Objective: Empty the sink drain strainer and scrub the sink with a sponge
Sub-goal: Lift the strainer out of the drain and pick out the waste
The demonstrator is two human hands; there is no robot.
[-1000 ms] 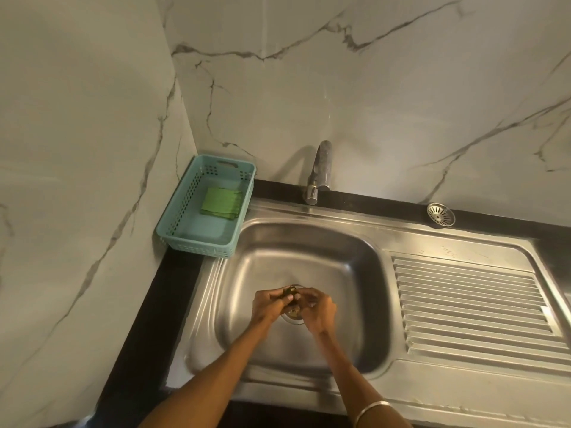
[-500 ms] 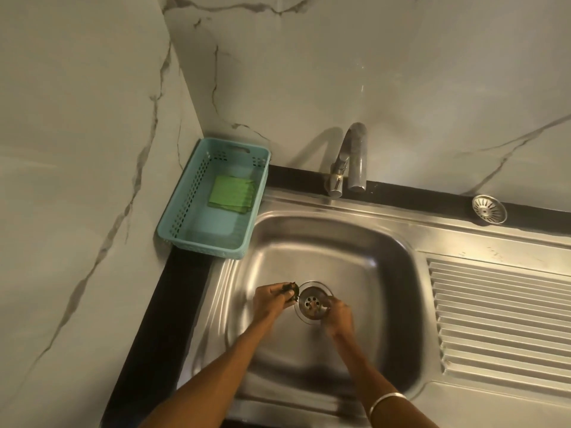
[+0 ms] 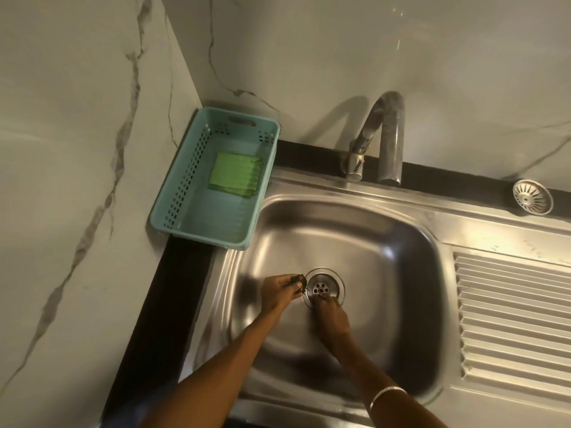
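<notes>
Head view puts the drain (image 3: 323, 287) at the middle of the sink (image 3: 401, 242), with my right hand (image 3: 330, 316) nearer, its fingers touching the drain's near rim; I cannot tell whether they pinch anything. My left hand (image 3: 279, 288) sits just left of it, fingers pinching a dark clump of debris (image 3: 300, 281). I see the sponge (image 3: 234, 176) well apart in the basket (image 3: 173, 211), far left.

Dim warm light, soft blur, wide-angle edge bending.

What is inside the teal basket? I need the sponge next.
Inside the teal basket lies one green sponge, flat on the floor toward the far end. The sponge's underside is hidden; nothing else shows.
</notes>
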